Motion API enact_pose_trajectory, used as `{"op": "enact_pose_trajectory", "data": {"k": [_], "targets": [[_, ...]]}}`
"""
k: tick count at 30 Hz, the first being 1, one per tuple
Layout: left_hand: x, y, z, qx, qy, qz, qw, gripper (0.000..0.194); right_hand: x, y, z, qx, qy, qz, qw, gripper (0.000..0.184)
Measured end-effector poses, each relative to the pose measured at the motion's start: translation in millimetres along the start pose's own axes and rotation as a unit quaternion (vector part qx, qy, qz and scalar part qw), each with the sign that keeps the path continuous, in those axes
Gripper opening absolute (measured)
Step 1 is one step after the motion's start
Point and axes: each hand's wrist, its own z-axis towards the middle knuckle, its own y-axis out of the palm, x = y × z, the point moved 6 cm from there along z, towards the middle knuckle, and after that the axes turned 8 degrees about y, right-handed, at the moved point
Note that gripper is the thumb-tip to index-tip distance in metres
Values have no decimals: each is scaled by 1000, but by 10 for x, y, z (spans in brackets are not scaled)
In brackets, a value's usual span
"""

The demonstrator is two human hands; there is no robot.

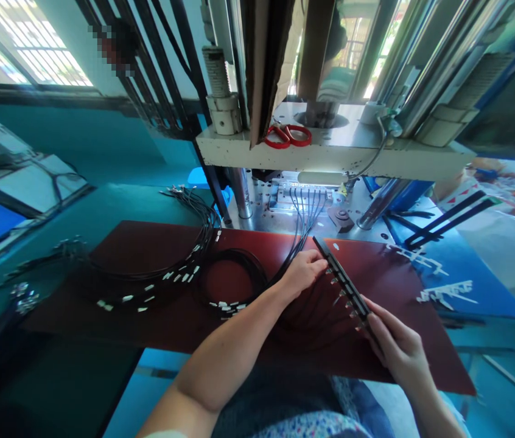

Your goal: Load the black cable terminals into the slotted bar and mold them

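My left hand point(301, 272) grips one end of a long black comb-like bar point(344, 280), and my right hand point(394, 344) holds its other end. Small metal terminals point(342, 297) stick out of the bar's inner side, towards the red-brown board point(389, 274) beneath it. Black wires point(234, 267) with white-tipped ends lie looped on the board to the left of my left hand. Another thin bunch of wires point(305, 222) runs up from near my left hand to a metal fixture on the machine.
A press-like machine with steel columns stands ahead, with red-handled scissors point(287, 136) on its ledge. Two black bars point(449, 219) lie on a blue sheet point(476, 292) at right. More wire bundles point(24, 292) lie on the teal bench at left.
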Motion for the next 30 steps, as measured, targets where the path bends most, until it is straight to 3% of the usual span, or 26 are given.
{"op": "enact_pose_trajectory", "data": {"k": [5, 8, 10, 12, 15, 17, 19, 21, 23, 24, 26, 28, 30], "targets": [[-82, -14, 91, -30, 32, 152, 987, 24, -2, -11, 19, -24, -57, -99, 993, 48], [27, 39, 12, -55, 59, 261, 962, 30, -48, -39, 68, -46, -74, -163, 983, 53], [173, 60, -103, -35, 84, 335, 938, 24, -118, -41, 95, -57, -112, -243, 962, 49], [351, 48, -227, 4, 112, 372, 921, 13, -168, -8, 102, -69, -161, -367, 914, 42], [586, -45, -317, 31, 145, 382, 912, 9, -171, 46, 90, -49, -229, -584, 777, 39], [673, -168, -260, 32, 150, 390, 908, 16, -184, 66, 78, -29, -270, -665, 696, 38], [688, -334, -115, 54, 147, 375, 914, 26, -243, 84, 99, -45, -295, -679, 670, 33], [610, -513, 84, 107, 118, 298, 941, 44, -384, 115, 204, -86, -293, -655, 691, 27], [388, -619, 296, 148, 23, 117, 982, 52, -622, 196, 420, -129, -286, -606, 731, 25], [254, -605, 388, 147, -41, 12, 988, 47, -773, 255, 579, -137, -283, -576, 754, 25], [64, -473, 527, 104, -151, -149, 972, 28, -1094, 393, 997, -118, -271, -503, 812, 19], [7, -353, 618, 53, -203, -211, 955, 19, -1349, 511, 1508, -62, -214, -401, 889, 13], [1, -302, 677, 27, -217, -236, 947, 21, -1527, 673, 1951, -8, -190, -351, 917, 18]]}}
